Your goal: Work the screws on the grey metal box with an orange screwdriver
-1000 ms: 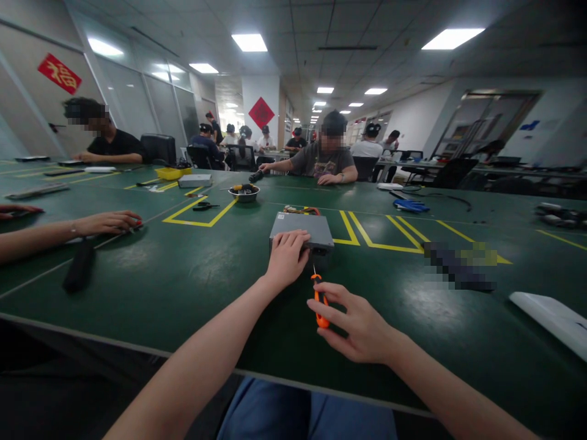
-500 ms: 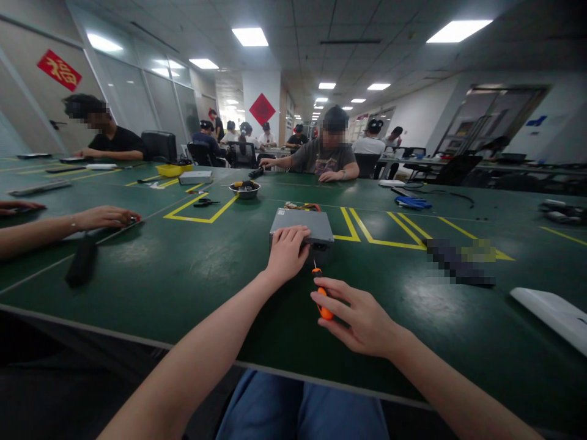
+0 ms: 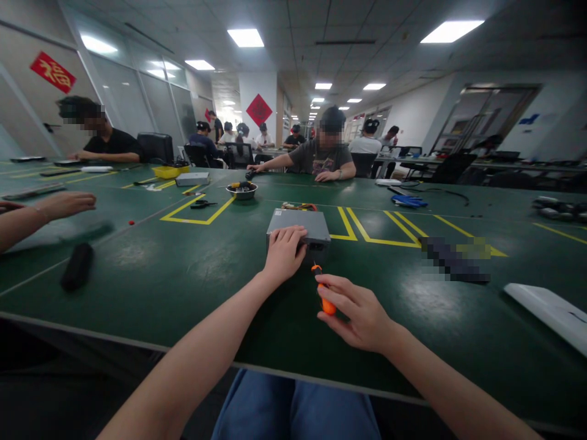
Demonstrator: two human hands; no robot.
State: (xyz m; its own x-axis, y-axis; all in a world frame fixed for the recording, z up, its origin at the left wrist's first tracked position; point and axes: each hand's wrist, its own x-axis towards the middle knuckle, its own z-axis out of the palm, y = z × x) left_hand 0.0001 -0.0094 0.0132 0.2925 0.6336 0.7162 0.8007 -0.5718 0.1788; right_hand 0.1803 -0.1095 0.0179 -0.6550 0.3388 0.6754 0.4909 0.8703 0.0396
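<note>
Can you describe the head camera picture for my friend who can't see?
A person's left hand rests on a gray metal box, while the right hand holds an orange screwdriver at a green workbench. Other people sit farther along it.

Left hand [image 3: 284, 253] presses box [image 3: 298, 221], right hand [image 3: 360, 315] holds orange screwdriver [image 3: 325, 300].

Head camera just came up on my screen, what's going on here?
The person's left hand rests on top of a gray metal box on a green workbench. The right hand holds an orange-handled screwdriver, its tip right by the box's near end. Colored wires lie behind the box. Farther across the bench, a co-worker sits beyond a metal bowl.
</note>
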